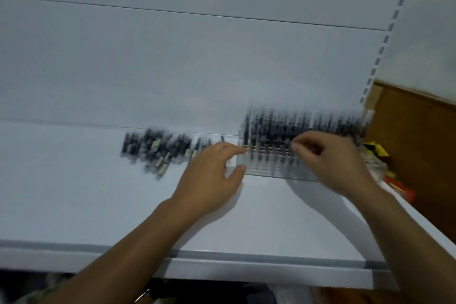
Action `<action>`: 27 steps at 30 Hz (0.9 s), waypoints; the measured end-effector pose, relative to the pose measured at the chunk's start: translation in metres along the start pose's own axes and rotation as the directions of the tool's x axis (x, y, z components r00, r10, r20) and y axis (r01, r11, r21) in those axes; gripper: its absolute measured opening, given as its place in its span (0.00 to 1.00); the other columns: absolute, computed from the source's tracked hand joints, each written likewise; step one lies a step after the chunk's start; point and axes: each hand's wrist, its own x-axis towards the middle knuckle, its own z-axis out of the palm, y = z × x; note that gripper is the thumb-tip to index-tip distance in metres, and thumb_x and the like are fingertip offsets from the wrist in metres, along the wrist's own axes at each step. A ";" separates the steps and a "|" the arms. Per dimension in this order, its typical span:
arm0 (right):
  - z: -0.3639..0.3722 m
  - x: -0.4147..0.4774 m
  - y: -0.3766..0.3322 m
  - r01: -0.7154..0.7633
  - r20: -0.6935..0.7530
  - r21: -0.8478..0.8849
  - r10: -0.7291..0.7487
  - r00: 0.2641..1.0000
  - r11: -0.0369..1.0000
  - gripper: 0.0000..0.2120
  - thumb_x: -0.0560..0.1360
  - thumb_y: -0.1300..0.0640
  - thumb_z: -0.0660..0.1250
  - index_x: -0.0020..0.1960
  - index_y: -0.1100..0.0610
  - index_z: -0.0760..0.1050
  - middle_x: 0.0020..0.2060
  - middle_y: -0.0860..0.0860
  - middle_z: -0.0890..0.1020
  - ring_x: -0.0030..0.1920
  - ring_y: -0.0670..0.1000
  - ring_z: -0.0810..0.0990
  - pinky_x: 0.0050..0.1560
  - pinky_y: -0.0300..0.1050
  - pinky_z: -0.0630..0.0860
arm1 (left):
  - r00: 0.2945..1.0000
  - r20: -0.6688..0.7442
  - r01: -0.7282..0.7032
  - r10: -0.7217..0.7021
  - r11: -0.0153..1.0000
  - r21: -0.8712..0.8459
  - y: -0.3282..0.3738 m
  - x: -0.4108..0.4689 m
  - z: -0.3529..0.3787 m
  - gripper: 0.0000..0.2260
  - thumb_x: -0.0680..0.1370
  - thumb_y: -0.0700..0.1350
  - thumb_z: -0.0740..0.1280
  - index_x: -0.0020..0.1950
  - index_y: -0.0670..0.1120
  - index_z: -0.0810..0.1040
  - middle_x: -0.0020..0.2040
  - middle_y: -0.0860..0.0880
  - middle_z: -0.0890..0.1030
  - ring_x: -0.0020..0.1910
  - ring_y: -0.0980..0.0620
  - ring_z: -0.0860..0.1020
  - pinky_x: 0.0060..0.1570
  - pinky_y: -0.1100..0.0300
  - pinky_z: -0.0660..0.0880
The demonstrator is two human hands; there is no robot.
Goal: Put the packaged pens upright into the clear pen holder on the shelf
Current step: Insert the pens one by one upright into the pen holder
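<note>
Left hand (209, 175), right hand (330, 163) at pen holder (266, 173); loose pens (158, 148) beside.

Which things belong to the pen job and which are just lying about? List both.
Job: loose packaged pens, clear pen holder, pens standing in it, left hand, right hand, shelf.
Lying about: yellow packets, red packet, beyond the shelf's right edge.

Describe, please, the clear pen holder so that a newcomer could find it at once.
Follow the white shelf to its right end, below the slotted upright. The clear pen holder stands there near the back panel. Unlike the loose pens lying flat to its left, it holds dark pens standing upright.
</note>
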 end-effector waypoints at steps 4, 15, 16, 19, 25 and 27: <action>0.051 -0.005 -0.056 0.281 0.332 -0.093 -0.236 0.913 0.955 0.11 0.78 0.45 0.64 0.57 0.44 0.80 0.50 0.41 0.82 0.45 0.42 0.77 0.45 0.40 0.69 | 0.987 -0.055 0.154 -0.148 0.983 0.103 -0.042 -0.027 -0.038 0.17 0.78 0.53 0.63 0.66 0.54 0.76 0.63 0.56 0.76 0.64 0.56 0.72 0.58 0.67 0.63; 0.119 0.029 -0.108 0.451 0.520 -0.211 -0.291 0.803 0.867 0.24 0.79 0.36 0.54 0.69 0.48 0.70 0.56 0.50 0.81 0.58 0.54 0.77 0.47 0.46 0.69 | 0.916 -0.080 0.401 -0.393 0.892 0.210 -0.096 -0.039 -0.068 0.25 0.80 0.57 0.60 0.77 0.55 0.61 0.78 0.55 0.56 0.77 0.56 0.52 0.73 0.59 0.50; 0.122 0.029 -0.108 0.452 0.507 -0.181 -0.311 0.804 0.874 0.23 0.79 0.36 0.55 0.68 0.47 0.71 0.54 0.49 0.82 0.56 0.53 0.78 0.46 0.45 0.69 | 0.906 -0.054 0.422 -0.419 0.887 0.189 -0.099 -0.034 -0.068 0.26 0.80 0.58 0.60 0.77 0.55 0.60 0.79 0.55 0.54 0.77 0.56 0.50 0.74 0.58 0.50; 0.129 0.025 -0.105 0.436 0.442 -0.061 -0.368 0.818 0.898 0.18 0.79 0.37 0.57 0.61 0.44 0.75 0.46 0.45 0.82 0.51 0.50 0.79 0.47 0.44 0.72 | 0.893 0.028 0.439 -0.450 0.881 0.179 -0.106 -0.019 -0.065 0.28 0.80 0.59 0.60 0.77 0.54 0.59 0.79 0.54 0.53 0.78 0.56 0.50 0.75 0.55 0.51; 0.133 0.021 -0.102 0.386 0.386 0.092 -0.390 0.836 0.918 0.13 0.78 0.38 0.60 0.50 0.46 0.75 0.35 0.41 0.75 0.39 0.43 0.73 0.40 0.43 0.69 | 0.926 0.065 0.347 -0.372 0.907 0.238 -0.108 -0.021 -0.057 0.24 0.80 0.56 0.61 0.75 0.51 0.67 0.77 0.54 0.60 0.77 0.56 0.54 0.75 0.54 0.54; 0.133 0.020 -0.102 0.383 0.386 0.101 -0.391 0.835 0.918 0.13 0.77 0.37 0.60 0.46 0.46 0.74 0.33 0.42 0.74 0.36 0.42 0.71 0.36 0.41 0.65 | 0.939 0.047 0.323 -0.340 0.921 0.219 -0.105 -0.025 -0.060 0.21 0.80 0.55 0.62 0.71 0.51 0.71 0.74 0.57 0.65 0.75 0.58 0.58 0.73 0.57 0.56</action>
